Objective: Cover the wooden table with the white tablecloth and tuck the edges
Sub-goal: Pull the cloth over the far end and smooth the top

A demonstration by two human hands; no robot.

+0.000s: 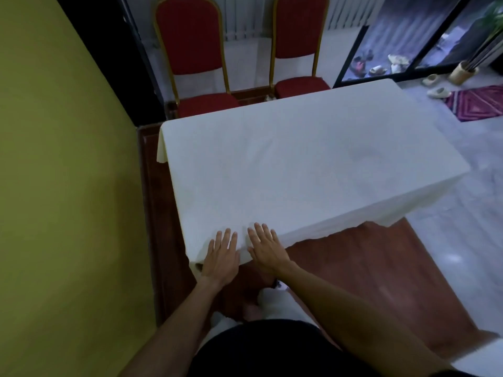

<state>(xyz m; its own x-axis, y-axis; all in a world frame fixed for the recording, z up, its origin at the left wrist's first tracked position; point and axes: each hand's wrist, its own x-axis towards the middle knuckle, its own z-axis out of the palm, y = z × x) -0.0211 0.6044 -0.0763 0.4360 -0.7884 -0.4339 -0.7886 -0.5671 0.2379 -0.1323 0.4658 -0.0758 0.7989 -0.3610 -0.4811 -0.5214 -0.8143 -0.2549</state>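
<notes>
The white tablecloth (299, 164) lies spread over the whole table, which is hidden beneath it. The cloth hangs down over the near edge and the right side, and a short flap drops at the far left corner. My left hand (221, 257) rests flat, fingers apart, on the cloth at the near left corner. Just to its right, my right hand (266, 247) also lies flat with spread fingers on the near edge. Neither hand holds anything.
Two red chairs (190, 50) with gold frames stand at the table's far side. A yellow-green wall (60, 186) runs close along the left. A brown rug (367, 281) covers the floor under the table. Slippers (438, 92) and a patterned mat (479, 103) lie far right.
</notes>
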